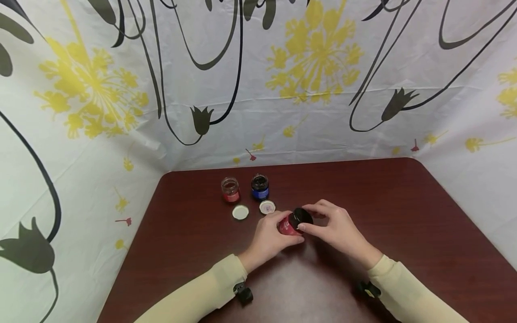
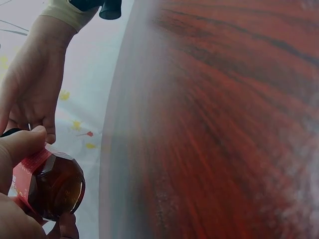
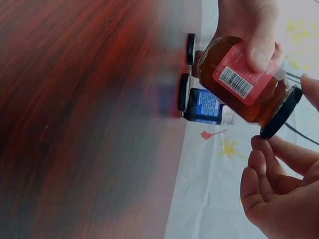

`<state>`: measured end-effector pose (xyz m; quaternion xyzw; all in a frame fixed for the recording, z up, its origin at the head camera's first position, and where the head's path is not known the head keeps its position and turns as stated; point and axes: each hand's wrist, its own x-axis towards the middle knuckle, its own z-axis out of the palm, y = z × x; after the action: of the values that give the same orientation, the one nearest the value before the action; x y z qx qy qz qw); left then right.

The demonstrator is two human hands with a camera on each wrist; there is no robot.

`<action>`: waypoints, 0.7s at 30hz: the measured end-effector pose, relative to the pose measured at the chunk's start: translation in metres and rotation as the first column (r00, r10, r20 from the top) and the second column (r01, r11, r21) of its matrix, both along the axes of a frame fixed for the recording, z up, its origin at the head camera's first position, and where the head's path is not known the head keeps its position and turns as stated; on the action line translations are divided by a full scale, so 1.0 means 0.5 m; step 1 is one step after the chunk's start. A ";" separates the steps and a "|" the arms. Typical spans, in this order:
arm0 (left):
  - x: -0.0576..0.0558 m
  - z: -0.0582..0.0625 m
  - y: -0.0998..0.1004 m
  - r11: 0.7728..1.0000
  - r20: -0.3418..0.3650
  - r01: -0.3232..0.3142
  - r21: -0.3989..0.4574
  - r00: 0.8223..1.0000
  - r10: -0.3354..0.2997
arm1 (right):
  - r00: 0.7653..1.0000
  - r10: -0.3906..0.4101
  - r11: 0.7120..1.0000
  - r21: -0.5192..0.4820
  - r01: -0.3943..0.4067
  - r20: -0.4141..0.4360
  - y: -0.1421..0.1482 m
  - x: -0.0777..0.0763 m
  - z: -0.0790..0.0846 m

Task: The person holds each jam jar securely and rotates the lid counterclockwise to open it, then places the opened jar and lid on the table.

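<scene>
My left hand point(image 1: 268, 234) grips a glass jar point(image 1: 286, 227) with a red label, tilted with its black lid point(image 1: 303, 216) toward my right hand. In the right wrist view the jar point(image 3: 219, 56) shows amber-brown contents and a barcode on the label. My right hand point(image 1: 339, 229) pinches the rim of the lid point(image 3: 282, 113) between thumb and fingertips. The lid sits on the jar's mouth. Seen from the left wrist, the jar's base point(image 2: 62, 186) faces the camera, and the lid is mostly hidden behind the left hand.
Behind the hands stand a lidless red-labelled jar point(image 1: 230, 190) and a lidless blue-labelled jar point(image 1: 260, 187). Two lids, a left one point(image 1: 240, 212) and a right one point(image 1: 267, 207), lie pale side up before them. A patterned cloth point(image 1: 258, 134) hangs round the dark red table point(image 1: 194, 251).
</scene>
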<state>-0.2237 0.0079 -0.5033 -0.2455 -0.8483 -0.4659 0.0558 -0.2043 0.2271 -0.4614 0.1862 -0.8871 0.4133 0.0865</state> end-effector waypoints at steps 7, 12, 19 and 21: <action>0.002 -0.003 0.001 1.000 -0.010 -0.001 -0.004 1.000 0.001 | 0.999 -0.028 0.999 0.021 0.029 -0.023 -0.005 0.001 -0.004; 0.003 -0.005 0.002 1.000 0.004 0.006 0.006 1.000 -0.006 | 1.000 -0.020 1.000 0.018 0.020 -0.014 -0.003 0.001 -0.006; 0.004 -0.003 0.002 1.000 0.016 0.013 0.006 1.000 -0.013 | 1.000 -0.022 1.000 0.011 0.022 0.007 -0.001 0.002 -0.008; 0.004 -0.003 0.002 1.000 0.022 0.015 0.005 1.000 -0.015 | 1.000 -0.017 1.000 0.008 0.017 0.007 -0.001 0.003 -0.007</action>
<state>-0.2219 0.0090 -0.5049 -0.2466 -0.8457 -0.4712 0.0432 -0.2029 0.2268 -0.4651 0.1774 -0.8906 0.4098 0.0860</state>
